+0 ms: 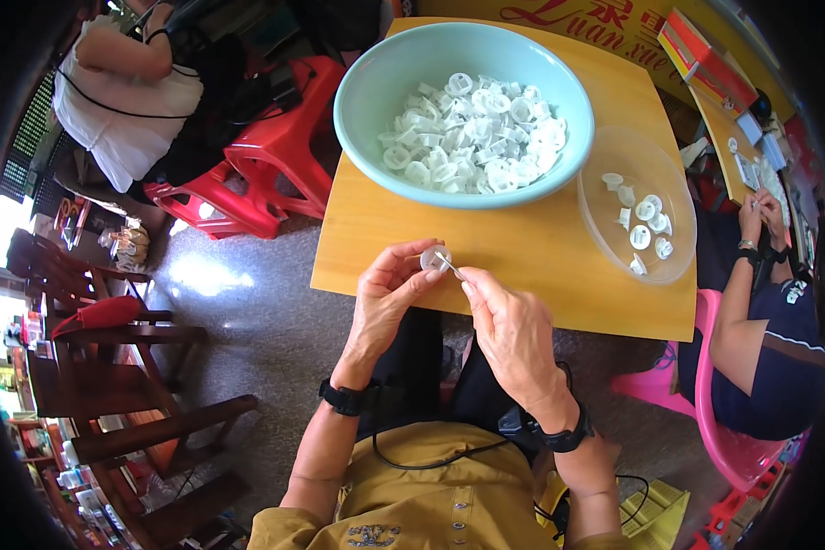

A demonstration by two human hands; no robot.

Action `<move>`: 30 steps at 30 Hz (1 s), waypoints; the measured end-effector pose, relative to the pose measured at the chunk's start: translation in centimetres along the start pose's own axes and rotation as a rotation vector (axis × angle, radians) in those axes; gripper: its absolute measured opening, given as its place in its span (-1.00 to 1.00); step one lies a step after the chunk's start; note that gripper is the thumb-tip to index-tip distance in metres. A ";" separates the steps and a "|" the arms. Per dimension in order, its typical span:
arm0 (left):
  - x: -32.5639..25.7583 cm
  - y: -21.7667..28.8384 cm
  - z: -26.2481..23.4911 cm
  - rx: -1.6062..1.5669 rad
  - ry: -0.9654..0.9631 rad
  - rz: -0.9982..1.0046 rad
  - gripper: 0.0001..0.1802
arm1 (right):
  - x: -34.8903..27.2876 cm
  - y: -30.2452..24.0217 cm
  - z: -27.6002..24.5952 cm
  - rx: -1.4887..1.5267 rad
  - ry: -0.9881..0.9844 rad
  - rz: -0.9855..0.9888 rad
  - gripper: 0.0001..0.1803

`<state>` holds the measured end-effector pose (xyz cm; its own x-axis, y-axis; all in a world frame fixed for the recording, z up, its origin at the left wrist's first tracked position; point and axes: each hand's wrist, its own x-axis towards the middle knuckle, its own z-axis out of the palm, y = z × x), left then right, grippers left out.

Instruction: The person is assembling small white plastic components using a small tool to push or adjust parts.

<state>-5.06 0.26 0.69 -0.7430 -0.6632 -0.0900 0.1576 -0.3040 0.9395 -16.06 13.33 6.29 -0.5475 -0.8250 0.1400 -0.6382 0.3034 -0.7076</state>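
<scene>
My left hand (385, 291) pinches a small round translucent white plastic piece (434, 257) between thumb and fingers, over the near edge of the table. In my right hand (515, 337) is a thin, light-coloured stick-like tool (449, 266), its tip at the face of the piece; its exact kind is too small to tell. Just beyond my hands stands a large pale blue-green basin (362, 137), with a heap of similar white plastic pieces (486, 133) inside. To its right, a shallow clear round tray (605, 225) carries several more loose pieces (641, 237).
The yellow-brown tabletop (385, 220) lies under basin and tray. Red plastic stools (289, 137) stand at left, near a person in white (128, 92). Wooden chairs (142, 440) line the lower left. At right, a co-worker (752, 339) sits on a pink chair (706, 403).
</scene>
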 end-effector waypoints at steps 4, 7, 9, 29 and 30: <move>-0.1 -0.2 -0.1 -0.019 0.011 0.015 -0.61 | 0.0 -0.2 -0.1 -0.004 -0.004 -0.026 -0.83; -0.1 -0.4 0.1 -0.002 0.009 0.051 -0.60 | 0.2 -0.1 -0.3 -0.014 -0.001 -0.049 -0.83; -0.1 -0.5 0.0 -0.004 0.012 0.062 -0.60 | 0.2 -0.1 -0.2 -0.016 0.009 -0.064 -0.84; 0.1 -0.4 0.2 0.057 -0.013 0.069 -0.63 | 0.1 0.7 -0.2 -0.019 0.009 -0.050 -0.88; 0.1 -0.5 0.2 0.056 -0.003 0.081 -0.63 | 0.1 0.7 -0.2 -0.018 -0.004 -0.035 -0.88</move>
<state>-5.36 0.52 0.30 -0.7316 -0.6817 -0.0124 0.1803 -0.2110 0.9607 -16.69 13.56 5.99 -0.5225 -0.8371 0.1621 -0.6667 0.2826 -0.6897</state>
